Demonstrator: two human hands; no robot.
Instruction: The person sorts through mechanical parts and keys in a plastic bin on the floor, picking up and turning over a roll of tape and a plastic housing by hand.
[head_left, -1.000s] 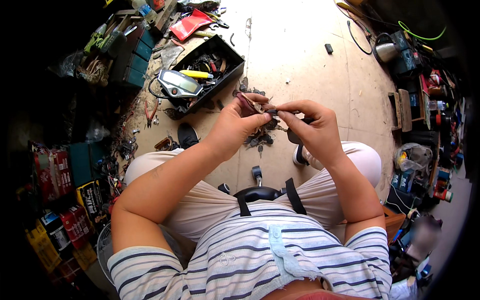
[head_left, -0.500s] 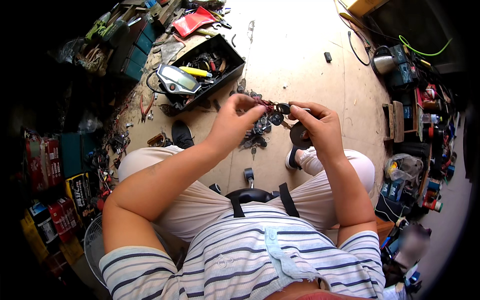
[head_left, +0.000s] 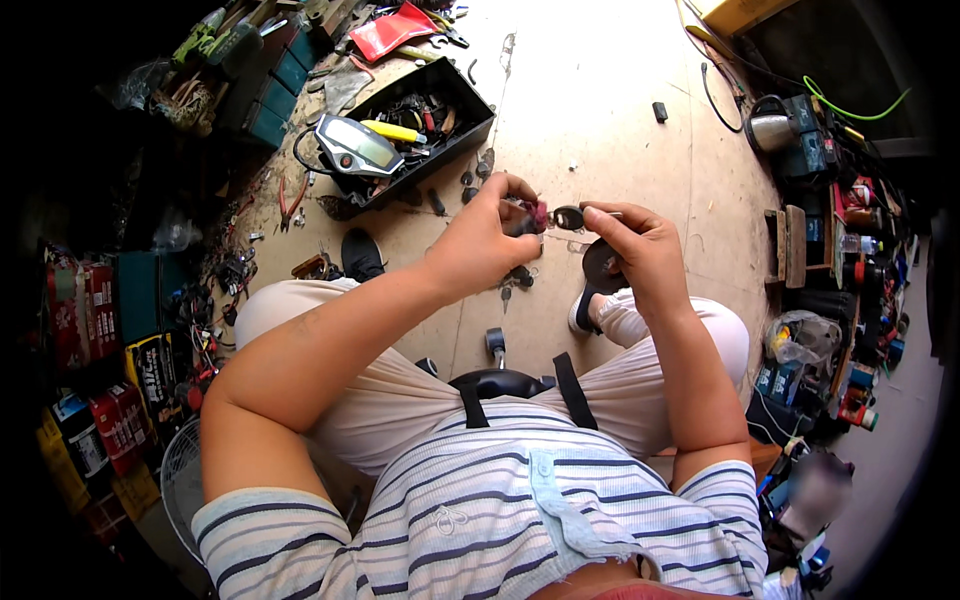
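Observation:
My left hand (head_left: 490,228) is closed round a dark red cord-like bundle (head_left: 540,214) with dark keys at its fingertips. Thumb and finger of my right hand (head_left: 642,243) pinch a black-headed key (head_left: 568,217), its head pointing at the left hand. A small ring seems to join this key to the bundle, though the link is hard to make out. Below the right fingers is a dark round disc (head_left: 602,264), partly hidden by them; whether they hold it is unclear. Loose keys (head_left: 512,280) lie on the floor beneath my left hand, which covers some of them.
Ahead on the left, a black bin (head_left: 470,125) of tools carries a grey instrument cluster (head_left: 357,150). Red-handled pliers (head_left: 292,202) lie beside it. Crowded shelves (head_left: 815,225) line the right side, with a kettle (head_left: 768,128). My feet flank the floor keys.
My left hand has turned and closed further round the red bundle. The round fob or key that hung between the hands is now out of sight. My right hand keeps its pinch.

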